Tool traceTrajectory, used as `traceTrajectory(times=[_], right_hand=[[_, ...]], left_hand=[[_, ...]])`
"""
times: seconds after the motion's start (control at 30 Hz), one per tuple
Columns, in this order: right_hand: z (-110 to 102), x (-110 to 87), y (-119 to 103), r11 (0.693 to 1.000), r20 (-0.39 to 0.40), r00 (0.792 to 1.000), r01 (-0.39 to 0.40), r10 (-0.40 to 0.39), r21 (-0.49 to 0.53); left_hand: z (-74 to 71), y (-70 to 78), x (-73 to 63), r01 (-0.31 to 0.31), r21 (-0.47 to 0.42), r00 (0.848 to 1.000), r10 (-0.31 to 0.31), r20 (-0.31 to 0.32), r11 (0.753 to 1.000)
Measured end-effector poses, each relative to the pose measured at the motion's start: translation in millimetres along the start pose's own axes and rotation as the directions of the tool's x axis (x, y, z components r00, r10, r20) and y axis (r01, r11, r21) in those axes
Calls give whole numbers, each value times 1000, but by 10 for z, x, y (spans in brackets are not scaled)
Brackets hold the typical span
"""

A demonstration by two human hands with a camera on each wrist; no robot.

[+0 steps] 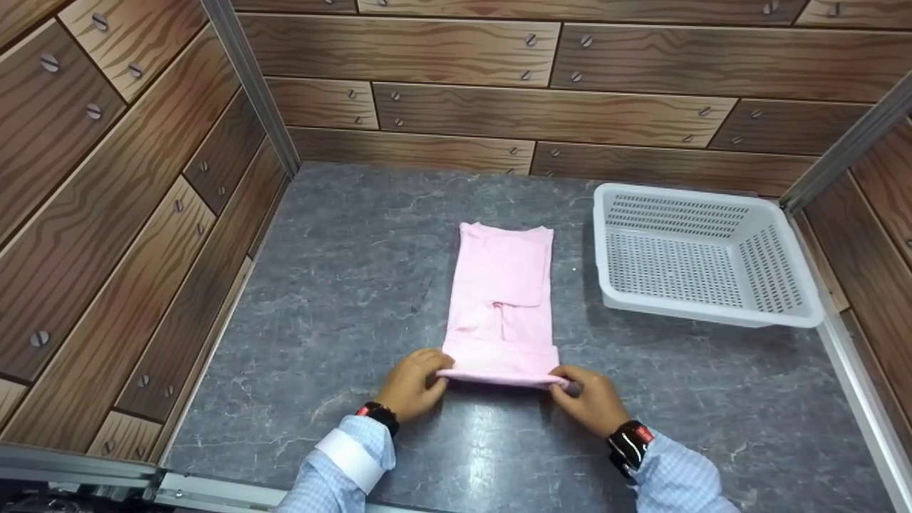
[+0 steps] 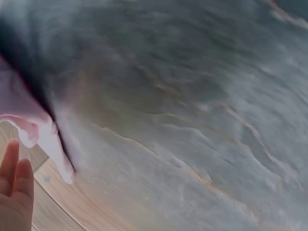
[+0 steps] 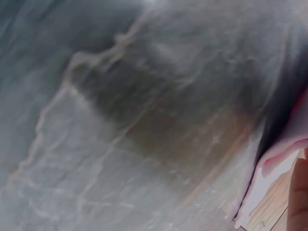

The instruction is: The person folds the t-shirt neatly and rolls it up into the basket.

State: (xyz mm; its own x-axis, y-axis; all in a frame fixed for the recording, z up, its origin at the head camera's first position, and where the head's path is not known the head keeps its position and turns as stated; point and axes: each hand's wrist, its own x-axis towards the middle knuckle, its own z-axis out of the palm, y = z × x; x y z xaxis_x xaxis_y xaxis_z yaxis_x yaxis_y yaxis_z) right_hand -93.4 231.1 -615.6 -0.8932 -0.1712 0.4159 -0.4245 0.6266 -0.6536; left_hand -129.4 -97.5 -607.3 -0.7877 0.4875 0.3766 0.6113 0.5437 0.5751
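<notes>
A pink shirt (image 1: 502,285) lies folded into a long strip on the grey marbled tabletop (image 1: 342,271), with what look like sleeve flaps on top. Its near end is turned over into a band and lifted slightly off the surface. My left hand (image 1: 413,385) pinches the near left corner of that band between thumb and fingers. At the near right corner, my right hand (image 1: 590,400) pinches the cloth the same way. Each wrist view catches only fingers at its edge, beside a drooping part of the pink cloth (image 2: 24,106).
To the right of the shirt stands a white perforated plastic basket (image 1: 712,313), with nothing in it. Wood-patterned walls (image 1: 427,50) enclose the back and both sides. A metal rail (image 1: 214,491) runs along the near edge.
</notes>
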Motion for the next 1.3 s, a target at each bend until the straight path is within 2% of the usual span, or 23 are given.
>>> traceTrajectory(times=[0.07, 0.1, 0.17, 0.27, 0.37, 0.5, 0.57, 0.7, 0.83, 0.93, 1.03, 1.13, 1.2, 1.3], right_hand=[[-17, 35, -19, 997, -16, 999, -44, 45, 63], [-25, 55, -31, 993, -23, 997, -68, 71, 94], [-40, 95, -64, 979, -34, 992, -115, 123, 166], [-60, 150, -120, 948, -47, 980, -176, 195, 265], [-93, 205, -182, 906, -40, 965, -229, 260, 356], [-140, 304, -207, 830, 3, 940, -304, 342, 469], [-146, 356, -185, 801, 16, 930, -324, 366, 504], [-118, 447, -91, 777, 15, 918, -345, 397, 526], [-81, 489, -2, 744, 43, 889, -407, 455, 530], [-68, 477, 45, 710, 121, 859, -484, 498, 512], [-50, 454, 83, 714, 190, 838, -538, 512, 449], [-20, 450, 117, 754, 176, 850, -523, 496, 397], [11, 463, 134, 773, 135, 864, -496, 485, 395], [55, 487, 162, 779, 100, 868, -482, 486, 400]], left_hand=[[-32, 3, 33, 81, -144, 997, -79, 19, 986], [-49, 5, 50, 122, -208, 992, -118, 32, 970], [-81, 8, 84, 196, -329, 981, -186, 60, 924], [-131, 20, 135, 240, -458, 969, -235, 69, 856], [-166, 38, 183, 247, -504, 966, -252, 58, 828], [-173, 54, 262, 261, -489, 960, -277, 40, 833], [-156, 56, 315, 272, -478, 955, -296, 26, 835], [-80, 37, 431, 274, -478, 946, -324, -24, 834], [17, 4, 528, 293, -511, 924, -376, -64, 808], [71, -5, 586, 317, -528, 903, -421, -86, 788], [51, 55, 634, 323, -510, 895, -432, -108, 797], [-53, 185, 660, 336, -494, 902, -425, -77, 802], [-127, 252, 654, 343, -499, 913, -407, -19, 795], [-30, 99, 590, 353, -472, 926, -374, 51, 808]])
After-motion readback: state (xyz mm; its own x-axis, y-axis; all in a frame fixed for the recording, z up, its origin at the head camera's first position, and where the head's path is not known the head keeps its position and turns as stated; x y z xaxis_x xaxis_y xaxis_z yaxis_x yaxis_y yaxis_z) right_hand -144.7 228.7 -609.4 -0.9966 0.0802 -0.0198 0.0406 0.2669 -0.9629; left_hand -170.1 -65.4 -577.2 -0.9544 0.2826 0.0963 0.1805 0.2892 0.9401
